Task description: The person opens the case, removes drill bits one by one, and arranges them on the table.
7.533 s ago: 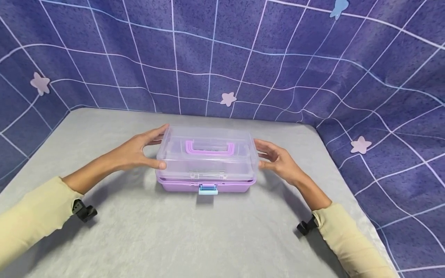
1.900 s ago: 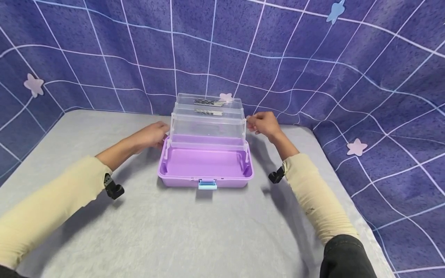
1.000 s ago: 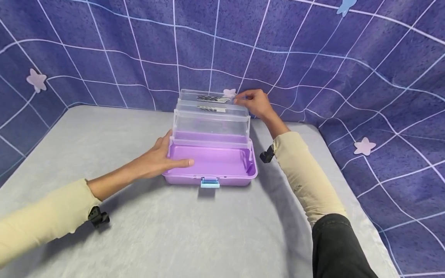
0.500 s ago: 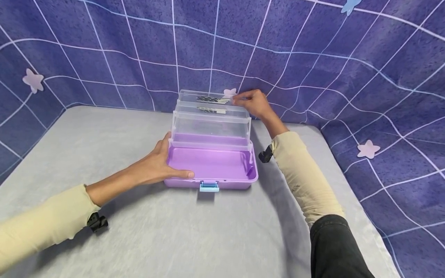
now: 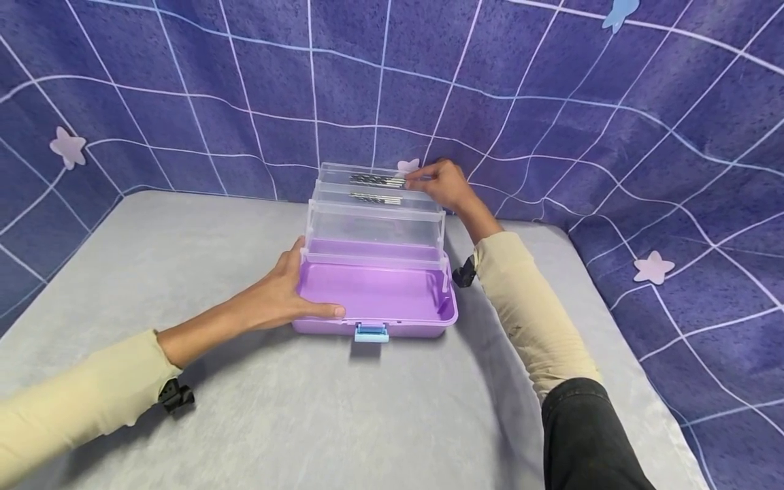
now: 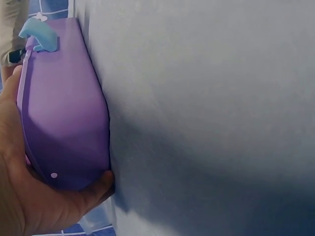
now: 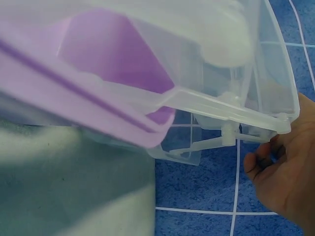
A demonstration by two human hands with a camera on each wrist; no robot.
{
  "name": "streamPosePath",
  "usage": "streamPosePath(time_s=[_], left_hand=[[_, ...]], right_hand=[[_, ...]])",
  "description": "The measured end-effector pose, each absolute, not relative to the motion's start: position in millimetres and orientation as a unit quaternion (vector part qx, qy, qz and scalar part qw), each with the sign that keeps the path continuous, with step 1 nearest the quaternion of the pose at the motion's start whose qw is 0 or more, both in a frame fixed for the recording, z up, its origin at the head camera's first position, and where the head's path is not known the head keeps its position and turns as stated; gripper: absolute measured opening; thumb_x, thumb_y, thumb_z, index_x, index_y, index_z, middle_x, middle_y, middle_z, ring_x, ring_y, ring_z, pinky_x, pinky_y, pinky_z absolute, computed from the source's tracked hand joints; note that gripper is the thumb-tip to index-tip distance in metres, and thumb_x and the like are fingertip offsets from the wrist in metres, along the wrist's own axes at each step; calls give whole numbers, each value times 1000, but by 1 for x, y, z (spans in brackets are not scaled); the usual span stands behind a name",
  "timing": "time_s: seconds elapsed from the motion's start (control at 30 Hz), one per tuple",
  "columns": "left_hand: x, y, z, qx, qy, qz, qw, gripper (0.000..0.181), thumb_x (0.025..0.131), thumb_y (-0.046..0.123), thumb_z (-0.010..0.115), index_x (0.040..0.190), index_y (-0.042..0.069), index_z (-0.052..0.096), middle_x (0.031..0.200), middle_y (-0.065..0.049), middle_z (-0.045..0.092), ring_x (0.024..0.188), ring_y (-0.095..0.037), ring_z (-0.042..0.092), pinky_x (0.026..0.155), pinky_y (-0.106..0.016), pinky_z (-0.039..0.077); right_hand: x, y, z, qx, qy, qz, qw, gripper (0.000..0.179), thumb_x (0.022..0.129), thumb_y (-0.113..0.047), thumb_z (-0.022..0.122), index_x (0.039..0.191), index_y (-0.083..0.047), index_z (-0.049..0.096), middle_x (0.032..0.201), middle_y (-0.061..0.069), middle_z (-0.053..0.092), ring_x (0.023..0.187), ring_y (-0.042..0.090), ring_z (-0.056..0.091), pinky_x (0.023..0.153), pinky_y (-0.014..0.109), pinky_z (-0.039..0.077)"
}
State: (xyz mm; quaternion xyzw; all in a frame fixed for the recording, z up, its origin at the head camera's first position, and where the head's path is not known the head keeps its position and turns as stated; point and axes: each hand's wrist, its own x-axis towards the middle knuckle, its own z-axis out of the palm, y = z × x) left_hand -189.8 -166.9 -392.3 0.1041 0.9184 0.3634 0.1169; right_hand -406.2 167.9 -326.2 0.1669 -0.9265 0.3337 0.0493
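Head cam, viewed from my remote stn. Purple box sits upright mid-table on grey cloth; clear tiers stand unfolded up & back, toward blue grid backdrop. Lt-blue latch at front wall, mid-width.

L hand: has hold of box at its L end. Thumb lies along/over front rim, tip just L of latch; other fingers run up the L side wall. Thumb & fingers widely spread, box corner btwn them. L wrist cam agrees: hand wraps the end of the box, one fingertip showing at a lower corner beside the cloth.

R hand: reaches in from R, at R part of top tray. Thumb & index nearly together, tips at bright shank ends of upper drill bits. Can't tell if they pinch bits, tray edge or neither. R wrist cam: fingers curled, partly hidden behind clear plastic; doesn't settle it.

Lower drill bits lie in next tier down, approx. parallel to upper set; both sets: dark fluted ends L, shanks R.

Misc: beige sleeves both arms; dark cuff higher on R arm; black wrist cams at both wrists. Pale star on backdrop, R side.
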Motion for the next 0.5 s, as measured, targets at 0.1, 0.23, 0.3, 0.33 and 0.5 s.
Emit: streamPosePath(time_s=[0.1,0.23,0.3,0.33,0.5], left_hand=[[-190,-166,-393,106,918,365,113,164,76,80,92,181,19,-18,185,-30,15,162,-54,41,127,-78,39],[-190,-167,-394,104,920,361,112,165,76,81,92,181,17,-19,185,-29,14,162,-55,41,126,-78,40],[-190,-167,-395,102,921,359,113,166,76,81,92,181,16,-19,186,-28,13,162,-55,41,127,-78,40],[-190,-166,-395,101,921,358,114,166,76,82,91,181,15,-19,186,-28,13,163,-56,40,127,-77,39],[-191,-165,-395,105,919,363,113,166,76,81,92,181,16,-19,186,-29,14,161,-55,42,127,-78,40]], right_hand=[[-406,168,-328,163,-928,331,51,29,100,-30,87,126,-16,88,85,-4,46,90,16,45,89,32,42],[-405,166,-327,163,-927,333,62,27,98,-28,88,122,-16,90,76,-7,46,85,16,46,87,32,44],[-405,165,-327,162,-927,333,65,27,97,-28,88,121,-15,90,72,-10,46,83,16,46,85,31,44],[-405,165,-327,160,-927,332,67,26,97,-28,89,120,-15,90,72,-11,48,83,15,47,84,31,44],[-406,166,-327,146,-935,317,66,23,97,-29,88,114,-14,91,90,-1,75,89,18,58,89,33,50]])
